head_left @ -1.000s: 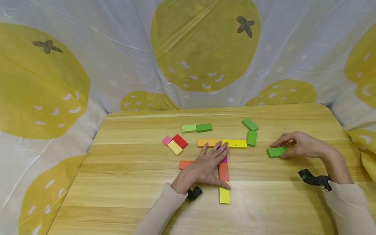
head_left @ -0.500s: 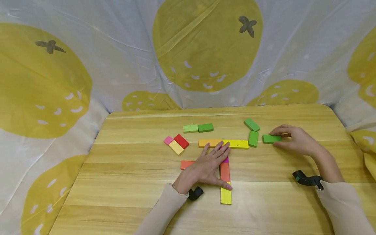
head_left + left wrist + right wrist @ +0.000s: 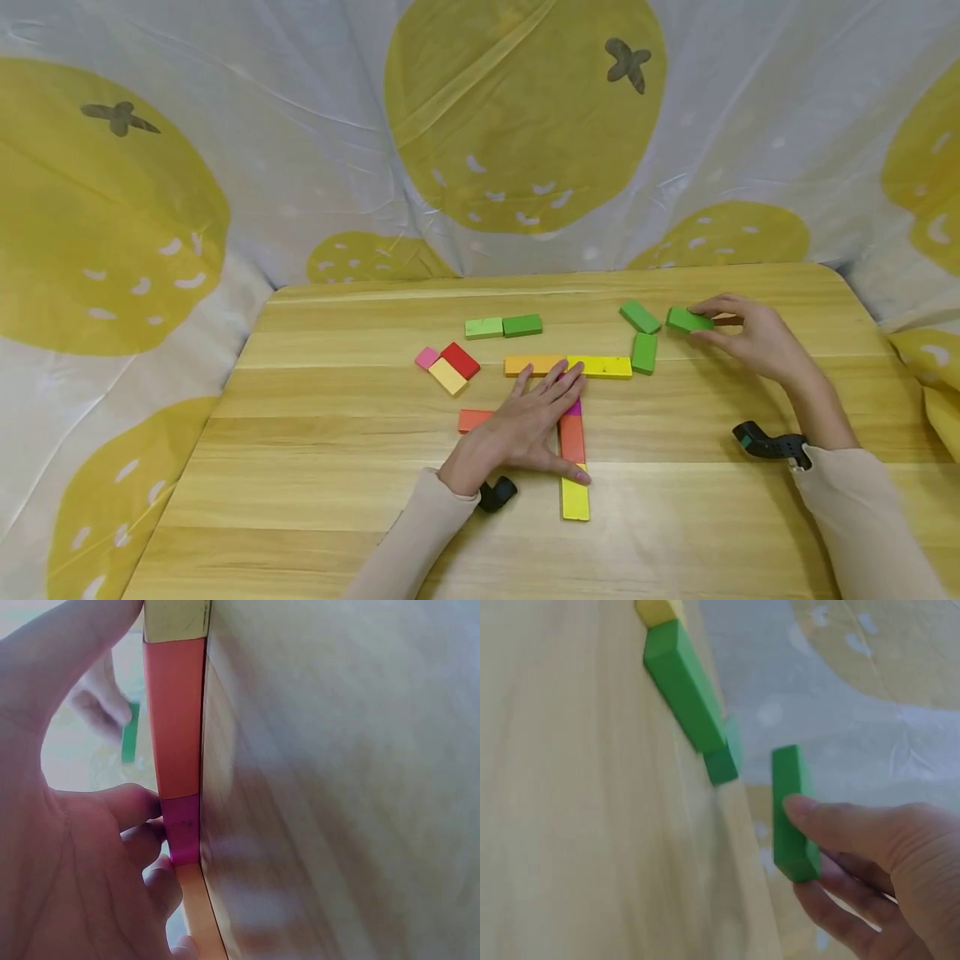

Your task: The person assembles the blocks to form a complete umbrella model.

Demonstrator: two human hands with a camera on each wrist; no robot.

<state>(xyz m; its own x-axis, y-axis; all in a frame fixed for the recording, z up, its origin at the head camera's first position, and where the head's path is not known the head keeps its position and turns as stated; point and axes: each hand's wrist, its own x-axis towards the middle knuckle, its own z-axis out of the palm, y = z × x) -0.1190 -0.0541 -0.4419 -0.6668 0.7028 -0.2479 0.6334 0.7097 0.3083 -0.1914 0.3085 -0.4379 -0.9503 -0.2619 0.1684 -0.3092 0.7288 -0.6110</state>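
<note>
My right hand (image 3: 757,333) pinches one end of a green block (image 3: 688,320) between thumb and fingers. In the right wrist view that block (image 3: 793,814) is held beside two other green blocks. Those two, an angled green block (image 3: 640,317) and a straighter green block (image 3: 643,353), lie corner to corner at the end of a yellow block (image 3: 600,367). With fingers spread, my left hand (image 3: 517,425) rests across a column of blocks: a purple block (image 3: 182,829), a red-orange block (image 3: 572,439) and a yellow block (image 3: 575,500). An orange block (image 3: 531,366) lies at its fingertips.
Two green blocks (image 3: 502,326) lie end to end toward the back. A pink, red and pale yellow cluster (image 3: 448,377) sits at the left. Beside my left wrist is an orange-red block (image 3: 474,421). Behind the wooden table (image 3: 315,500) hangs a fruit-print cloth (image 3: 300,150).
My right hand has carried the green block back and to the left, close to the two angled green blocks. The left hand stays in place.
</note>
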